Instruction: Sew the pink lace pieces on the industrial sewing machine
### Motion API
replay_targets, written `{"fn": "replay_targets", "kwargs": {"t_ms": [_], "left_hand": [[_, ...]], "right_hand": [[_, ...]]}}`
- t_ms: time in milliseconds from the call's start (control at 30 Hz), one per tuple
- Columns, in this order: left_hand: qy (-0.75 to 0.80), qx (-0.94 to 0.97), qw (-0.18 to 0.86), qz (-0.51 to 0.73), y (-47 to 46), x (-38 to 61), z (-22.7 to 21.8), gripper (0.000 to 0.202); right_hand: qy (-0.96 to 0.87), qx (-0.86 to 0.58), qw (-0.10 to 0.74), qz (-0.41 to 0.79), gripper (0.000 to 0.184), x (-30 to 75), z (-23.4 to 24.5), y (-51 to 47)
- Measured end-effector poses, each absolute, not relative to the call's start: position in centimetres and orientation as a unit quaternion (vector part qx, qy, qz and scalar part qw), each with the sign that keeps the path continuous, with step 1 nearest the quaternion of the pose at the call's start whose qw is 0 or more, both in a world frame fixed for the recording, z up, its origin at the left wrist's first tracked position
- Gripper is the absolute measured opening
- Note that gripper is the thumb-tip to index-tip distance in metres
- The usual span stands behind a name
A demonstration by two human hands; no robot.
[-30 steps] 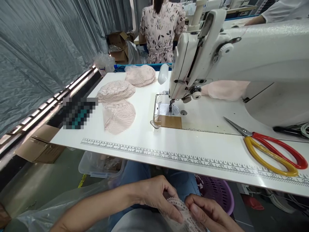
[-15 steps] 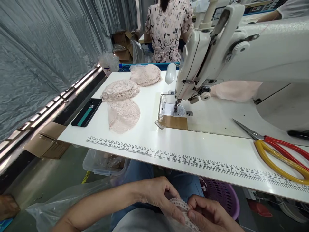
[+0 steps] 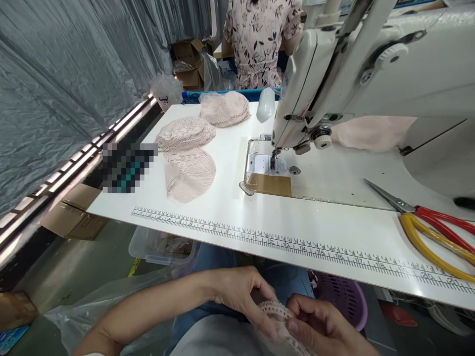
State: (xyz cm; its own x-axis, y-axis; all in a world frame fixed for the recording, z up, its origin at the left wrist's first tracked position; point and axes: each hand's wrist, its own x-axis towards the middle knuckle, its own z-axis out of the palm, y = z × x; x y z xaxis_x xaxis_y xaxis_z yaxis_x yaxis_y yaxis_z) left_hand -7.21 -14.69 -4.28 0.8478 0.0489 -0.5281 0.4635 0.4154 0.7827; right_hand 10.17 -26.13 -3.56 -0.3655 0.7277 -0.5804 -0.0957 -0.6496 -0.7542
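Low over my lap, a pale pink lace piece (image 3: 276, 310) with a scalloped, holed edge stretches between my hands. My left hand (image 3: 247, 299) pinches its left side between thumb and fingers. On the right side, my right hand (image 3: 319, 324) grips the lace edge with thumb and curled fingers. The lower part of the lace runs out of the frame. On the white table ahead lie a flat pink lace piece (image 3: 191, 174), a lace stack (image 3: 185, 132) behind it, and another stack (image 3: 225, 109) farther back.
A white sewing machine (image 3: 315, 89) stands at the right, with red-and-yellow scissors (image 3: 415, 210) beside it. A printed ruler (image 3: 241, 235) runs along the table's front edge. Below are a clear plastic bin (image 3: 159, 247) and a purple basket (image 3: 343, 296). A person (image 3: 256, 44) sits beyond the table.
The view has shifted slightly, so the machine and scissors sit farther right. My hands stay on the lace with only small finger movements. A pixelated patch now covers the phone.
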Motion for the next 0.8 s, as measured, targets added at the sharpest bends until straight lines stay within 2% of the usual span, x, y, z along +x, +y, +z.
{"fn": "replay_targets", "kwargs": {"t_ms": [167, 433, 700, 800], "left_hand": [[0.176, 0.555, 0.798, -0.156, -13.5, -8.1, -4.4, 0.045], [0.295, 0.463, 0.817, -0.179, -14.8, -7.2, -4.5, 0.052], [0.299, 0.500, 0.802, -0.135, -15.0, -7.4, -4.4, 0.044], [0.320, 0.496, 0.795, -0.141, -15.1, -7.4, -4.4, 0.039]], "right_hand": [[-0.303, -0.489, 0.283, 0.767, 0.046, 10.3, -2.8, -26.0], [-0.305, -0.479, 0.306, 0.764, 0.040, 10.0, -4.1, -26.2], [-0.320, -0.438, 0.295, 0.787, 0.030, 10.5, -4.2, -26.1], [-0.334, -0.443, 0.295, 0.778, 0.037, 10.3, -4.2, -25.9]]}}
